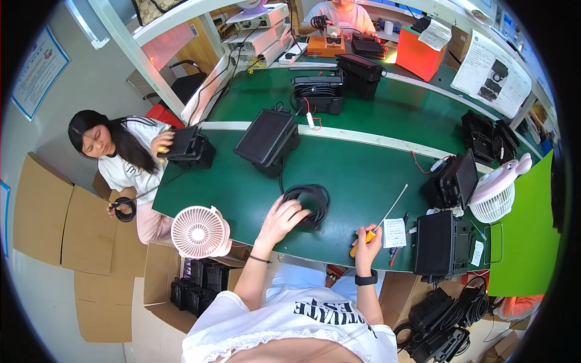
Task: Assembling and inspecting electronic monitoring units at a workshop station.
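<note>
Coiled blk cable (pixel 325 206) is set over the green bench (pixel 348 163), nr. its front edge; its L side is overlapped by the L hand (pixel 281 221), fingers bent but blurred, so whether it's gripped can't be told; yellow-handled screwdriver (pixel 371 235) is grasped in the R hand (pixel 367 248), fingers wrapped round the handle, shaft pointed up & to the R; just R of it a written paper slip (pixel 394 233) is laid, w/ a blk case (pixel 434 244) placed further R; another blk box (pixel 266 139) is seen beyond the coil; pink fan (pixel 200 233) is stood at the bench's L end; at far L a 2nd blk unit (pixel 190 147) is touched by a co-worker's hand (pixel 162 142).
</note>
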Tool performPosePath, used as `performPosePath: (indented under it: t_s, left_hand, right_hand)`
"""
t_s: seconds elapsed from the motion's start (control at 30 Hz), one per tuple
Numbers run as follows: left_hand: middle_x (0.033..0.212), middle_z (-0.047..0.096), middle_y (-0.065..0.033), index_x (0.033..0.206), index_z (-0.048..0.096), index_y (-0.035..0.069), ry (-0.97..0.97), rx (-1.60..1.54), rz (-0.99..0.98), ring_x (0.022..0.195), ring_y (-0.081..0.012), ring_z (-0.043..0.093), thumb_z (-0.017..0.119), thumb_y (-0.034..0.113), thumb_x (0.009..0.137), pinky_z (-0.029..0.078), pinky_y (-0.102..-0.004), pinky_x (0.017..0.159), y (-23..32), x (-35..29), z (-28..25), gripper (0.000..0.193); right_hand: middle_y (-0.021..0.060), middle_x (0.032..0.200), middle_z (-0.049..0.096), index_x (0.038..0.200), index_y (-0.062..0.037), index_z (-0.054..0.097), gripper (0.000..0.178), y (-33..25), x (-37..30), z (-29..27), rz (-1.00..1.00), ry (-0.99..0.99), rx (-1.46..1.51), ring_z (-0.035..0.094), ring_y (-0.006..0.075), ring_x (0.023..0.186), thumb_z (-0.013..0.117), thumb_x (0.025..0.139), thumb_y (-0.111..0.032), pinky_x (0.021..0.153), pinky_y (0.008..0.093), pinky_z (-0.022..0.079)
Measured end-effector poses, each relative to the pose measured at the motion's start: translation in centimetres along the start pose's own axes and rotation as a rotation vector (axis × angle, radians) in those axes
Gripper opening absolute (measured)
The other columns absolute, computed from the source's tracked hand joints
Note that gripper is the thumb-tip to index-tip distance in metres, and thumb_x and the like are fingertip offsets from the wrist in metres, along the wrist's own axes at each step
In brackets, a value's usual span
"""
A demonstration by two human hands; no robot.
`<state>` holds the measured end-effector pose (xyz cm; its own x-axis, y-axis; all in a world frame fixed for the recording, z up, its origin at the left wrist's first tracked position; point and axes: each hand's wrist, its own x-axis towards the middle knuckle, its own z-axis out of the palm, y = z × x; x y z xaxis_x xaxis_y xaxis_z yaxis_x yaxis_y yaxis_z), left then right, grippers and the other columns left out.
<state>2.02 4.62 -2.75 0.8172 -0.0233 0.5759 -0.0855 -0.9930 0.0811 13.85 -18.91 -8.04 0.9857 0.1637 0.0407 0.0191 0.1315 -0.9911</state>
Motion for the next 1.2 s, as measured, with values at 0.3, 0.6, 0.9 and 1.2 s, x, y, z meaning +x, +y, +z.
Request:
performPosePath:
  t_s: [0.3,0.6,0.9,1.2]
  left_hand:
    - [0.106,0.05,-0.0098,0.12,0.06,0.018,0.468,0.193,-0.331,0.114,-0.0336,0.051,0.083,0.005,0.058,0.037,-0.063,0.105,-4.3,9.4,-0.4,0.068]
    - [0.13,0.052,-0.0158,0.137,0.045,0.002,0.261,0.349,-0.655,0.126,-0.033,0.048,0.074,0.049,0.08,0.027,-0.0677,0.109,-5.9,12.5,-1.7,0.079]
    - [0.153,0.012,-0.0277,0.147,0.032,0.015,0.684,0.049,-0.851,0.142,-0.0509,0.017,0.096,0.03,0.054,0.023,-0.0615,0.114,-2.3,9.8,6.2,0.113]
    - [0.149,0.015,-0.0233,0.141,0.036,0.014,0.824,-0.114,-0.915,0.132,-0.0472,0.035,0.091,0.005,0.054,0.037,-0.0515,0.111,-6.7,10.8,6.2,0.103]
  right_hand:
    - [0.0066,0.076,0.062,0.095,-0.0057,0.048,0.014,0.0,-0.2,0.1,0.026,-0.024,-0.014,0.058,0.0086,0.056,0.063,0.095,-0.006,0.045,0.023,0.045]
    - [0.0062,0.076,0.062,0.096,-0.0056,0.049,0.013,-0.1,0.0,0.0,0.021,-0.033,-0.025,0.057,0.0088,0.055,0.062,0.094,-0.006,0.045,0.023,0.046]
    - [0.0058,0.076,0.061,0.096,-0.0058,0.049,0.013,-0.4,-0.3,-0.1,0.037,-0.041,-0.02,0.057,0.0086,0.055,0.062,0.095,-0.006,0.045,0.0229,0.046]
    - [0.0051,0.078,0.058,0.098,-0.0067,0.048,0.013,-0.3,-0.2,-0.2,0.04,-0.051,-0.029,0.056,0.0086,0.058,0.061,0.095,-0.007,0.046,0.022,0.045]
